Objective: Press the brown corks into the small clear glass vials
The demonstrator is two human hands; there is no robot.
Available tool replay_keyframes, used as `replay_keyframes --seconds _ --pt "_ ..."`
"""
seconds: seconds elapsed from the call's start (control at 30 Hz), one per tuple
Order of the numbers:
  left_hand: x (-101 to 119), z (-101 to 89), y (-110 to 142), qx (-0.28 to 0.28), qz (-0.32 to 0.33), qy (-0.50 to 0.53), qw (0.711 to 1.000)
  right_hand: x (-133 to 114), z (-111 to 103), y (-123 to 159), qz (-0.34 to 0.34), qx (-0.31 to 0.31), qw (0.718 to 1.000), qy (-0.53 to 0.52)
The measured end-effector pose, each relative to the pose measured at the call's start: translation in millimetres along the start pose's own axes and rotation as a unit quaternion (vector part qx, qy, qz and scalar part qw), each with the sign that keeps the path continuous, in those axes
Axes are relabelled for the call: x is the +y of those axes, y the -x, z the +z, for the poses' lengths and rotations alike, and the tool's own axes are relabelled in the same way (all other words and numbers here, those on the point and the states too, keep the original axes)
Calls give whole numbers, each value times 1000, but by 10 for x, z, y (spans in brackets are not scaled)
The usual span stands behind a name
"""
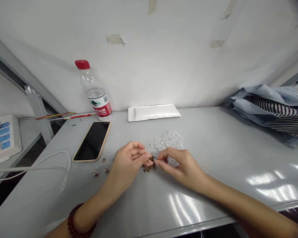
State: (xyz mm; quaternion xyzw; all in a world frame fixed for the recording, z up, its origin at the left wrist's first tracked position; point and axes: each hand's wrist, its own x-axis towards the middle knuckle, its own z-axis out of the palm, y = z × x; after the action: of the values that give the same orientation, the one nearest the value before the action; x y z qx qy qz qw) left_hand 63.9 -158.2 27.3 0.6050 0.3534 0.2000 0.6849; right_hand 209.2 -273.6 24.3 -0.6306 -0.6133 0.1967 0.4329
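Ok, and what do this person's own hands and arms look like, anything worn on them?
Both the left hand and the right hand are ungloved, and no ring shows. The visible forearms are without sleeves. A dark red bracelet of round beads circles the left wrist; nothing is seen on the right wrist.

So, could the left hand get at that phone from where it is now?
Probably yes: the phone lies close by with nothing on its screen, and bare tabletop leaves a way from the left hand. The small clear pieces with brown ends beside it might get nudged.
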Motion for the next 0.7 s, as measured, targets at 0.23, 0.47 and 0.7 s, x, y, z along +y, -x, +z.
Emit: replay_keyframes --seconds 0.23,0.47,0.7 --pt "-61 -47 1 -4 65 -239 969 106 -50 -26 -9 3 996 87" --pt "198 -343 -35 48 34 -362 930 282 -218 -117 -50 17 969 241" --pt "242 -754 -122 53 4 -516 855 292 -280 -128 -71 30 962 263"
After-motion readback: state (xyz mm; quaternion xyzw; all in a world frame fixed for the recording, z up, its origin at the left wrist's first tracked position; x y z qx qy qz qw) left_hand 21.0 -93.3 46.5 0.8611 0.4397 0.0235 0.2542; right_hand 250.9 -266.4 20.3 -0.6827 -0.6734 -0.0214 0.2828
